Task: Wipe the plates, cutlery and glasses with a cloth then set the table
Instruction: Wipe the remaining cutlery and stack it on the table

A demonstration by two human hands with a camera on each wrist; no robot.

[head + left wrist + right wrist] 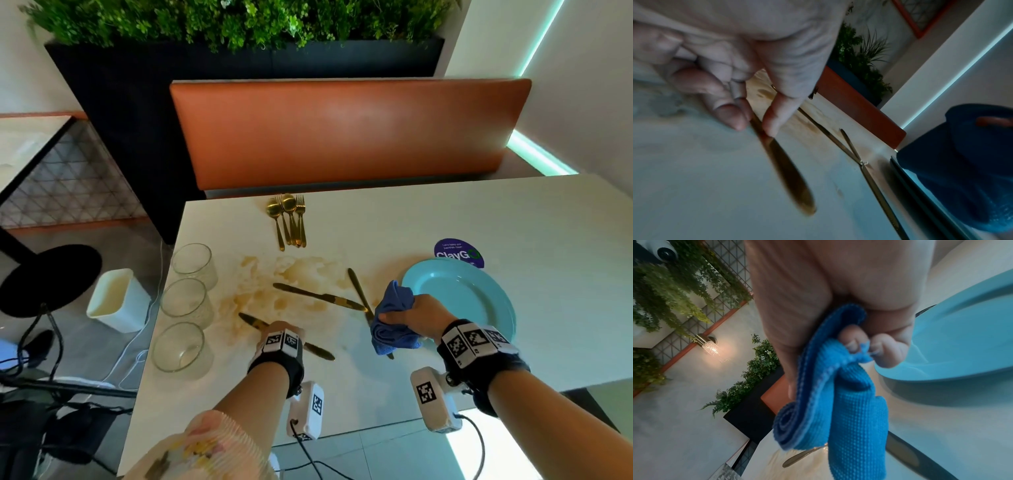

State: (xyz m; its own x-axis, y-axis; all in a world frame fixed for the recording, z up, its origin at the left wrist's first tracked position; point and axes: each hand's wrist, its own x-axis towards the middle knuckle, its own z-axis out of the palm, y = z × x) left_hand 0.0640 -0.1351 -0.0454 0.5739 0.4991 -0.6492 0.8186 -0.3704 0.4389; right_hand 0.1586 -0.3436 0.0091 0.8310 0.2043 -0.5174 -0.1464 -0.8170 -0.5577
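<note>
My left hand (275, 327) is low over the near-left gold knife (319, 352). In the left wrist view its thumb and fingertips (735, 120) pinch that knife (785, 170) at mid-length; I cannot tell whether it is off the table. My right hand (412, 313) grips a bunched blue cloth (390, 330), which hangs from the curled fingers (853, 339) as a fold of cloth (851, 410). It hovers at the left rim of the teal plate (462, 291). Two more knives (322, 297) lie crossed on the stained middle of the table.
Three empty glasses (185, 299) stand in a row along the table's left edge. Gold spoons and forks (289, 219) lie bunched at the far side. A purple sticker (457, 251) is behind the plate. An orange bench (342, 133) lies beyond, a white bin (116, 299) on the floor at left.
</note>
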